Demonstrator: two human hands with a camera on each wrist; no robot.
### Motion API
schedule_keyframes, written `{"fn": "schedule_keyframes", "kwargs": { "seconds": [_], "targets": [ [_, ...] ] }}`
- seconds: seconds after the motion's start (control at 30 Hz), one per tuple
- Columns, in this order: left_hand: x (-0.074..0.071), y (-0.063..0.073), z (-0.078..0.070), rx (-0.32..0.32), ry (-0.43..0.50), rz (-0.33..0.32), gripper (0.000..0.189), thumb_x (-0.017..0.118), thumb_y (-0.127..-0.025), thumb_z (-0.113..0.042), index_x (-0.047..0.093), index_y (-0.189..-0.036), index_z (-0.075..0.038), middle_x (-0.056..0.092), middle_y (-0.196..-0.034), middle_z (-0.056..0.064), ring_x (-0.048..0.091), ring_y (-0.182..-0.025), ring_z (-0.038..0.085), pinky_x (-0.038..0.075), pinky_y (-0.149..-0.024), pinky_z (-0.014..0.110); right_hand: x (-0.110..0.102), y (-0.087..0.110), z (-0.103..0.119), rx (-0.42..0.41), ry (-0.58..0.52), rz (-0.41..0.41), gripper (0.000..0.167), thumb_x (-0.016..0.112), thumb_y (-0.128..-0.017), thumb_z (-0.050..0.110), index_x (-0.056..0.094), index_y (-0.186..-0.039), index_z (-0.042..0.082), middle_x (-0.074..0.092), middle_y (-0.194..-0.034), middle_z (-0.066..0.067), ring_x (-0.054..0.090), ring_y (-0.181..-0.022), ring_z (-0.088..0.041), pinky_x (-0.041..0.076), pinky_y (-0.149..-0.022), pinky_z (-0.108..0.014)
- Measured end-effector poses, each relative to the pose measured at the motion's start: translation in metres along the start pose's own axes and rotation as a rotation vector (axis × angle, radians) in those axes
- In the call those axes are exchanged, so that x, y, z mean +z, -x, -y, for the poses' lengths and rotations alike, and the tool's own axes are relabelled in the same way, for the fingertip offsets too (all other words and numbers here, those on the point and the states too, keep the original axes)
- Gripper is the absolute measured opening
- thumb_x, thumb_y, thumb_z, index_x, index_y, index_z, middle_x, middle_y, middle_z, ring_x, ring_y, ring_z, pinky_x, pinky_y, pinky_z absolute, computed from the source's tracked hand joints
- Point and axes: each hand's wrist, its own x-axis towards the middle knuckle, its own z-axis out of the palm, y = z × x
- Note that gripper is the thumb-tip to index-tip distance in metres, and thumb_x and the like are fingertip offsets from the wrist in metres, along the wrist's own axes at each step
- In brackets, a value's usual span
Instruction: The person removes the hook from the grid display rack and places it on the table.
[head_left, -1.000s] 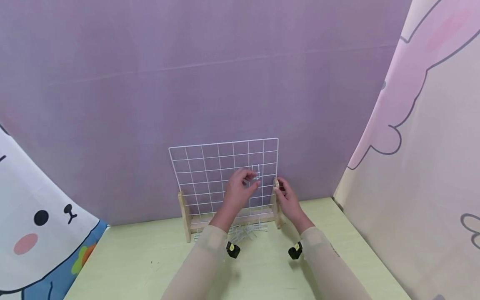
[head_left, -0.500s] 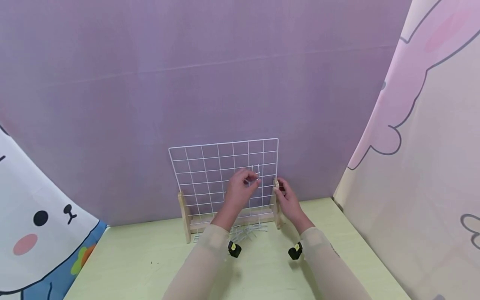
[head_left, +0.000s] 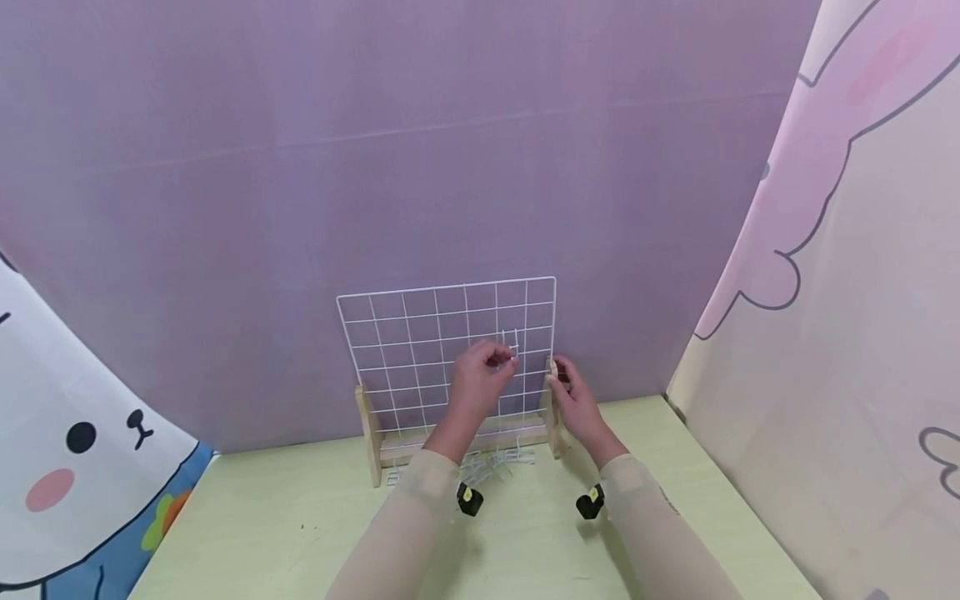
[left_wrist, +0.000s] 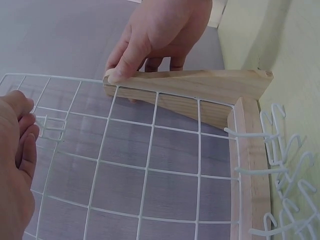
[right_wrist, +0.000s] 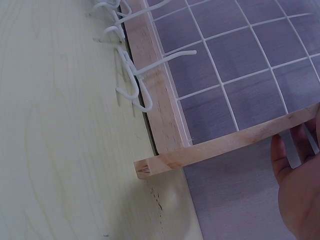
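A white wire grid panel [head_left: 447,287] stands upright in a wooden stand [head_left: 553,425] on the table. At the panel's right half, my left hand [head_left: 477,379] pinches a white wire hook [left_wrist: 54,128] with thumb and fingers; its prongs show past the fingertips, in front of the grid wires. In the left wrist view, curled fingers cover the hook's other end. My right hand [head_left: 581,408] grips the top of the stand's right upright [right_wrist: 225,145], its thumb pressed on the wood near the panel's edge.
Several loose white hooks [head_left: 495,465] lie in a heap on the pale table [head_left: 262,525] before the stand's bottom bar [right_wrist: 159,100]. Behind the panel hangs a purple cloth [head_left: 450,167]. Printed cloths flank the table on both sides.
My left thumb and fingertips have drawn closer together at the hook, and that hand has dipped very slightly. The right hand stays on the upright.
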Motion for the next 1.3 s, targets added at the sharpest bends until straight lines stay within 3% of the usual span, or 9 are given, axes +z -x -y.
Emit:
{"fn": "schedule_keyframes", "kwargs": {
  "seconds": [0.07, 0.3, 0.53, 0.9, 1.1, 1.3],
  "targets": [
    [0.000, 0.000, 0.000, 0.001, -0.003, -0.010, 0.009, 0.087, -0.093, -0.005, 0.081, -0.098, -0.009, 0.076, -0.096, 0.001, 0.072, -0.088, 0.016, 0.063, -0.083, 0.029, 0.000, -0.001, -0.001, -0.012, 0.003, -0.003, 0.046, 0.055, -0.118, 0.026, 0.048, -0.162, 0.013, 0.059, -0.147, -0.018, 0.056, -0.130, -0.034, 0.054, -0.108, -0.055],
    [-0.001, 0.001, -0.003, 0.006, 0.003, -0.047, 0.010, 0.088, -0.092, 0.000, 0.083, -0.097, -0.006, 0.077, -0.094, 0.002, 0.073, -0.088, 0.019, 0.064, -0.082, 0.031, 0.000, 0.009, 0.034, 0.013, -0.037, -0.003, 0.047, 0.053, -0.117, 0.009, 0.044, -0.163, 0.000, 0.055, -0.148, -0.029, 0.052, -0.133, -0.045, 0.048, -0.111, -0.064],
    [-0.002, 0.000, -0.004, 0.032, -0.006, -0.076, 0.009, 0.089, -0.091, 0.000, 0.083, -0.095, -0.007, 0.078, -0.093, 0.002, 0.074, -0.087, 0.018, 0.064, -0.080, 0.028, -0.003, 0.010, 0.040, 0.006, 0.007, 0.018, 0.048, 0.054, -0.117, 0.011, 0.044, -0.163, -0.001, 0.058, -0.147, -0.028, 0.056, -0.131, -0.041, 0.054, -0.108, -0.056],
    [-0.005, -0.004, -0.005, 0.086, -0.004, -0.115, 0.008, 0.088, -0.093, -0.003, 0.084, -0.093, -0.009, 0.080, -0.092, 0.002, 0.073, -0.085, 0.018, 0.064, -0.078, 0.030, -0.003, 0.012, 0.046, -0.002, 0.000, 0.010, 0.047, 0.055, -0.117, 0.009, 0.046, -0.161, -0.003, 0.058, -0.146, -0.029, 0.056, -0.131, -0.044, 0.053, -0.108, -0.062],
    [-0.008, -0.007, -0.009, 0.148, 0.017, -0.148, 0.009, 0.087, -0.092, 0.000, 0.084, -0.095, -0.008, 0.080, -0.091, 0.003, 0.075, -0.084, 0.021, 0.064, -0.078, 0.031, -0.004, 0.011, 0.045, 0.004, -0.010, 0.018, 0.047, 0.055, -0.117, 0.009, 0.046, -0.161, -0.003, 0.057, -0.147, -0.029, 0.055, -0.131, -0.045, 0.053, -0.108, -0.061],
    [-0.011, -0.007, -0.012, 0.157, 0.027, -0.145, 0.010, 0.087, -0.092, 0.001, 0.084, -0.095, -0.007, 0.079, -0.091, 0.003, 0.074, -0.084, 0.021, 0.064, -0.078, 0.030, -0.005, 0.011, 0.045, 0.009, -0.005, 0.035, 0.048, 0.054, -0.118, 0.013, 0.045, -0.162, -0.001, 0.057, -0.147, -0.027, 0.055, -0.131, -0.042, 0.055, -0.106, -0.055]
  ]
}}
